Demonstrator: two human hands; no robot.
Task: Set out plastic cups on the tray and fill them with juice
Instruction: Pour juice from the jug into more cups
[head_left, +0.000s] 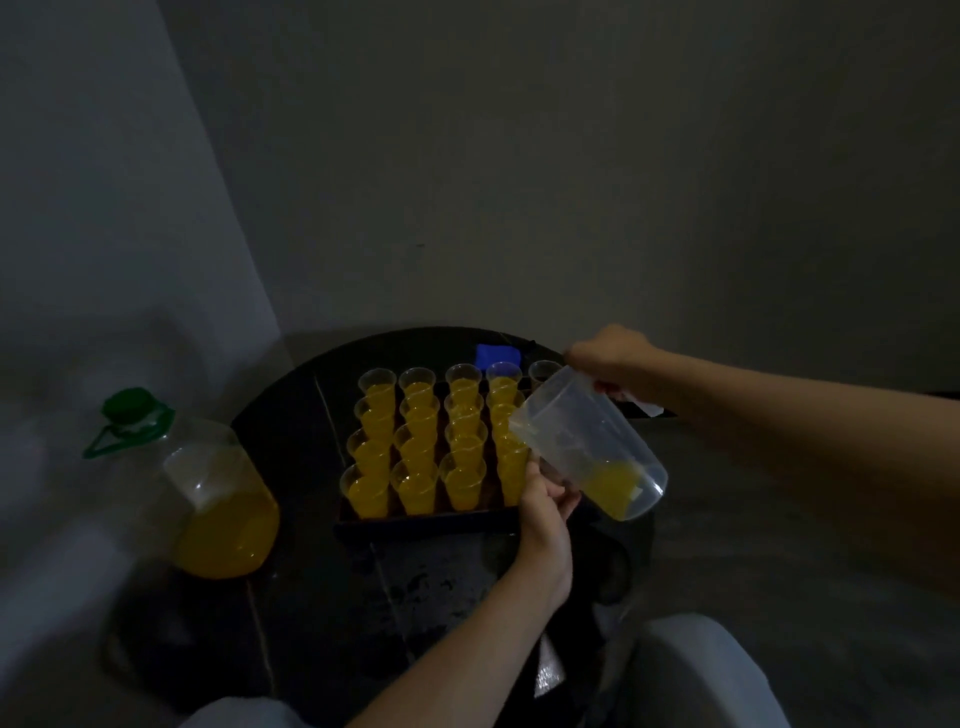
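A dark tray (431, 521) on a round dark table holds several clear plastic cups (415, 447) filled with orange juice, in rows. At its far right corner stands one cup (544, 372) with no juice showing. My right hand (613, 358) grips the handle of a clear plastic pitcher (587, 441), tilted over the tray's right side, a little juice pooled at its low end. My left hand (545, 499) holds a clear cup (553, 475) at the tray's near right corner, under the pitcher; the cup is mostly hidden.
A large clear jug (218, 499) with a green cap, about a third full of juice, stands left of the tray. A blue object (497, 355) lies behind the cups. The round table (291, 426) meets a wall behind; my knees are below.
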